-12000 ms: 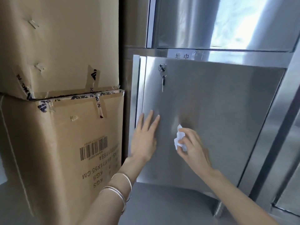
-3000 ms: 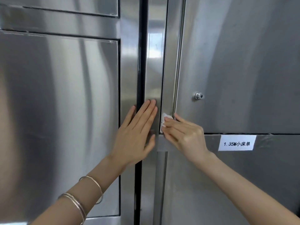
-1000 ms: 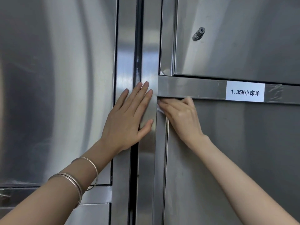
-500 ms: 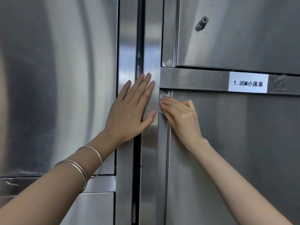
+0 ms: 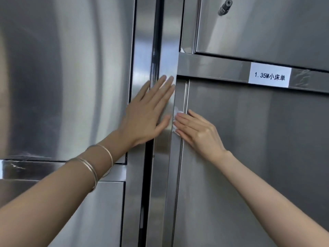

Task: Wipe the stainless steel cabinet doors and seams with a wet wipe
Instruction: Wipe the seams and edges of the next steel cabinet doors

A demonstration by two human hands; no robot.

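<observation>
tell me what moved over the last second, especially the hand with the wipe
The right hand slid the wet wipe down the vertical seam of the lower right door, from the corner just under the labelled crossbar to a spot lower down. The left hand crept down slightly. Unchanged: left hand flat on the centre post, right hand pressing the wipe; nothing let go.

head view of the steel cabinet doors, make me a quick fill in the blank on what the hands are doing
1. The right hand presses a white ____ onto the door's edge seam.
2. The left hand, flat on the steel post, holds ____.
3. The metal bangles are on the ____ wrist.
4. The white label sits on the crossbar ____ the right hand.

Missing words: wet wipe; nothing; left; above
</observation>
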